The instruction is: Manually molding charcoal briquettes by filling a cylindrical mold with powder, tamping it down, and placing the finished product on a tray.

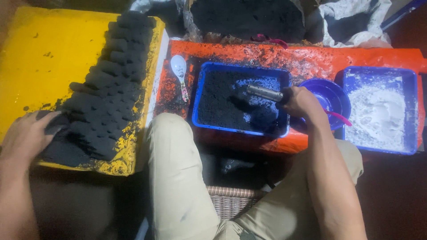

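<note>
Metal tube (265,93) lies gripped in the right hand (299,101), angled over black powder in a blue tray (198,100) on the orange tabletop (284,55). Left hand (27,133) rests flat (fingers spread) on dark moulded pieces (109,84) atop a yellow board (42,53).

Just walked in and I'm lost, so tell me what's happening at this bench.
A seated person's right hand grips a metal tube, its end over black powder in a blue tray. The left hand rests at the near end of rows of black pressed pieces on a yellow board. A second blue tray holds white powder.
</note>
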